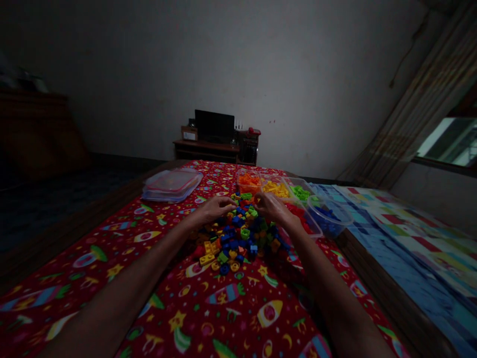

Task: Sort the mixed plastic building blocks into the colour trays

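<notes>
A heap of small mixed-colour plastic bricks [238, 238] lies on a red cloth with a rocket pattern [156, 278]. My left hand [216, 208] rests at the heap's far left edge, fingers curled down onto the bricks. At the heap's far right edge sits my right hand [272, 206], fingers bent over the pieces. What either hand pinches is too small to make out. Behind them stand clear tubs, each holding one colour: orange [249, 183], yellow [276, 189], green [301, 193], red [303, 219] and blue [328, 218].
A stack of clear lids [172, 185] lies at the back left of the cloth. A patchwork blanket [410, 248] covers the surface to the right. A low shelf with a dark screen [214, 127] stands against the far wall. The room is dim.
</notes>
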`<state>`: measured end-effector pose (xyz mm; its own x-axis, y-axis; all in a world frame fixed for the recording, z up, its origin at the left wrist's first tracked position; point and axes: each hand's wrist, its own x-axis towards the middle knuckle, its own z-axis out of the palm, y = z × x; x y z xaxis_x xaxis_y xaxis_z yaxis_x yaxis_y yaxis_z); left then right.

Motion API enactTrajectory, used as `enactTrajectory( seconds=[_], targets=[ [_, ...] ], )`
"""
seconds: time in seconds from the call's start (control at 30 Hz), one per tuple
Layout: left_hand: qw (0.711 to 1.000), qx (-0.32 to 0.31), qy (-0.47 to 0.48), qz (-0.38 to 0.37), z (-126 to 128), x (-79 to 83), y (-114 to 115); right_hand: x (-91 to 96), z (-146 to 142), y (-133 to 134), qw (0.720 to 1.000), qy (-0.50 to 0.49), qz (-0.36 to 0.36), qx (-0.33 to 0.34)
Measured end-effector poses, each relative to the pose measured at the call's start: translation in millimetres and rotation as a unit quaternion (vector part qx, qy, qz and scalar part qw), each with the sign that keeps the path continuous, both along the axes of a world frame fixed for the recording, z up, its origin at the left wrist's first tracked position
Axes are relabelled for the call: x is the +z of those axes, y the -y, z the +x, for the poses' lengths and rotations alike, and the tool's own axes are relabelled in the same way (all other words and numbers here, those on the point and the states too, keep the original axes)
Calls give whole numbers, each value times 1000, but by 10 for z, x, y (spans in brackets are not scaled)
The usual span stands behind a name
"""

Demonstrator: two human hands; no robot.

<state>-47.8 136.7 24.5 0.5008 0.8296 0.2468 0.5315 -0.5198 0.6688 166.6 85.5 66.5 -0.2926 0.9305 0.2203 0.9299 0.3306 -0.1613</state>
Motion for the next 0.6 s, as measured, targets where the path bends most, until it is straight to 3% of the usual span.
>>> enactTrajectory(
  seconds=[0.13,0.4,0.5,0.6],
  targets=[
    [1000,0,13,-9,-2,6,14,58,12,-238,1000,-1,10,-21],
    [998,6,54,-26,-94,-75,-77,513,-102,-1058,993,37,54,-99],
    [999,11,48,-11,-143,-52,-117,494,-140,-1040,994,37,66,-78],
    [999,18,37,3,-184,-21,-156,348,-184,-857,998,43,34,-8]
  ],
)
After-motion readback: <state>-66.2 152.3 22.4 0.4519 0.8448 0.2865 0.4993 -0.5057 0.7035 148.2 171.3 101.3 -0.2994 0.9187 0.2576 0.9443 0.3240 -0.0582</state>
